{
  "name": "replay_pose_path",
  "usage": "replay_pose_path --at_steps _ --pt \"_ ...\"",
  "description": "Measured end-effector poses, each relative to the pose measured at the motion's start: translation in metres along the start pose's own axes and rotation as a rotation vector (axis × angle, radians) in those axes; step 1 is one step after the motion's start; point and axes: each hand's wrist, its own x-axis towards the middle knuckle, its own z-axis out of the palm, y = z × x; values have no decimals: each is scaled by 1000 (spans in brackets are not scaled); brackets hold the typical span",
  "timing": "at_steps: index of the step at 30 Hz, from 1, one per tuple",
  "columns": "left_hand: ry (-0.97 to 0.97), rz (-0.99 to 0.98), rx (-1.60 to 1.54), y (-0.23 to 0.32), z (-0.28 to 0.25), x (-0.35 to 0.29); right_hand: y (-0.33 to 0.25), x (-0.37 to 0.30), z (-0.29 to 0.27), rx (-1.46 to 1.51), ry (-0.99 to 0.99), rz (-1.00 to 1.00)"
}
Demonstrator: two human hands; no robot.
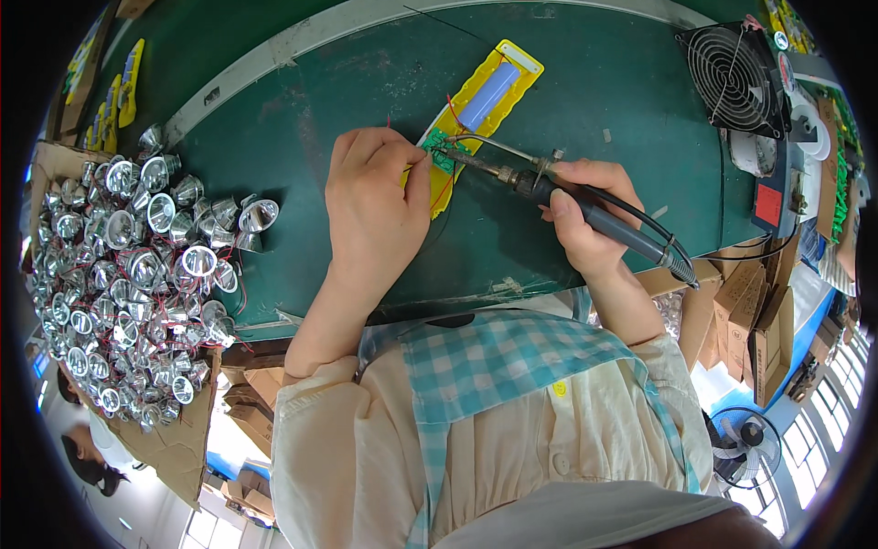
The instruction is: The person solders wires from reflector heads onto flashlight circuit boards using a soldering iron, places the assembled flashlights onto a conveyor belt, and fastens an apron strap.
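A yellow plastic housing (pixel 530 73) lies slantwise on the green bench, with a purple cylindrical battery (pixel 489 97) in its upper part. Below the battery sits a small green circuit board (pixel 437 145) with thin red wires. My left hand (pixel 373 197) is closed in a pinch at the board's left edge; its fingertips hide what they hold. In my right hand (pixel 596 254) is a dark-handled soldering iron (pixel 604 222), gripped like a pen. A thin curved metal tube (pixel 498 144) runs alongside the iron, and its tip reaches the board.
Many silver reflector cups (pixel 119 229) with red wires are heaped in a cardboard box (pixel 169 453) at left. More yellow housings (pixel 131 87) stand at the far left. A black fan (pixel 732 78) stands at the back right, near a solder spool (pixel 810 133). Cardboard boxes (pixel 745 311) are at lower right.
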Motion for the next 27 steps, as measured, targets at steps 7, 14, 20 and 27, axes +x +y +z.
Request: replay_pose_path --at_steps 7,14,20,27 --pt "-45 -31 21 2 -3 3 0 -1 -1 95 62 -50" --pt "-10 14 9 4 -11 0 0 -2 -3 105 70 -65" --pt "95 -158 95 -19 -18 -4 7 -3 -7 87 94 -148" --pt "3 -399 -429 -11 -14 -3 4 -7 -8 140 89 -91"
